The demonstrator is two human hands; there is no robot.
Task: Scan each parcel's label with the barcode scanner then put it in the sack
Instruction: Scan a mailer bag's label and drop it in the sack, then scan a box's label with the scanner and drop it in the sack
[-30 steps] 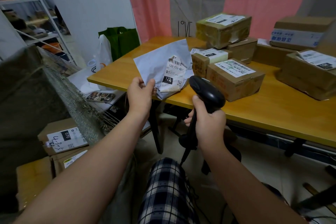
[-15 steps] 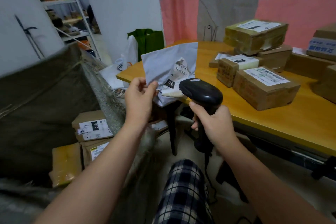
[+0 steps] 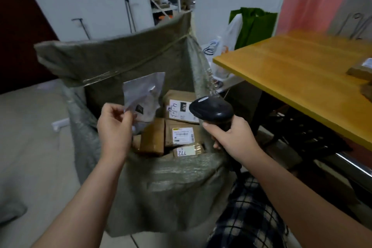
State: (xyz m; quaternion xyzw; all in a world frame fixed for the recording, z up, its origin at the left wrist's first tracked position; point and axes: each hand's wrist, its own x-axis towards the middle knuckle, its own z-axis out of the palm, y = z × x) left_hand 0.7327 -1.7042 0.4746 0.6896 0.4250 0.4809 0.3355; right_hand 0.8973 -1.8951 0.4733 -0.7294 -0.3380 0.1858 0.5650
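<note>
The left hand point(image 3: 114, 127) pinches the grey mailer point(image 3: 144, 94) by 1 corner, its long side upright above the fingers. The sack point(image 3: 120, 60) gapes straight below; the right hand point(image 3: 231, 137) grips the scanner point(image 3: 211, 109).

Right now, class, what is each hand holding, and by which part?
The left hand pinches the grey plastic mailer bag by its lower left corner; the right hand grips the black barcode scanner by its handle.

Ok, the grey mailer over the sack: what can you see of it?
The grey mailer is a thin, soft plastic pouch, creased and blurred, with a small black patch low down. It sticks up roughly upright over the mouth of the open sack. The left hand pinches its lower corner; nothing else touches it.
</note>
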